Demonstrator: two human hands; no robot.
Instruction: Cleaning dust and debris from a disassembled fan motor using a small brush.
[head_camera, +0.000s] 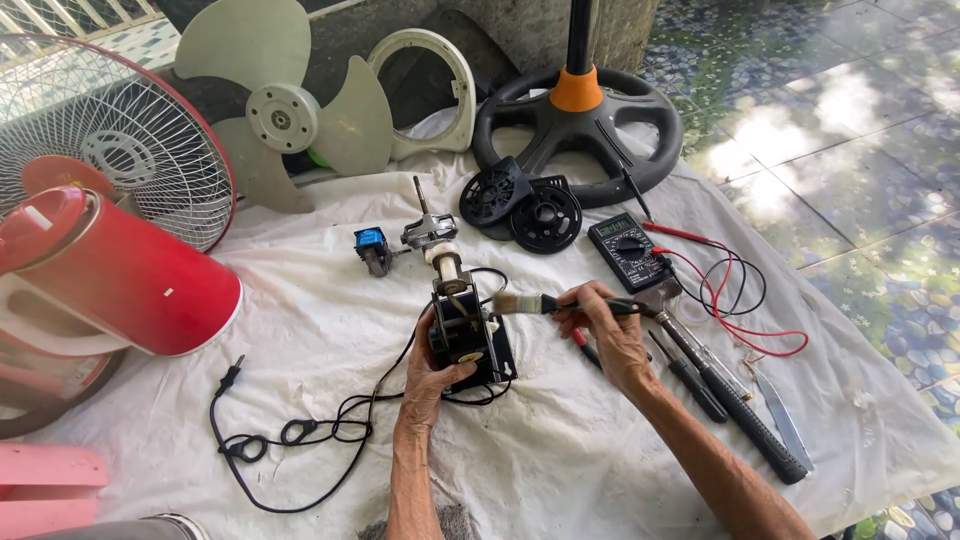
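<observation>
On a white cloth (600, 450) spread over the tiled floor, the left hand (432, 368) was clenched around one black fan motor (468, 330), standing it on end near the middle of the cloth, its shaft end pointing away from the person. The right hand (605, 325) pinched one paintbrush (545, 303), whose pale bristles touched the motor's upper side. One black power cord (290, 435) trailed from the motor in loose loops to the left. Just beyond the motor lay one small blue part (372, 245) and two round black covers (525, 205). To the right sat one multimeter (628, 250) with red and black leads, one hammer (725, 390) and two screwdrivers. One fan blade (290, 110), one wire guard (110, 130), one red housing (130, 275) and one round stand base (580, 120) ringed the far side.
</observation>
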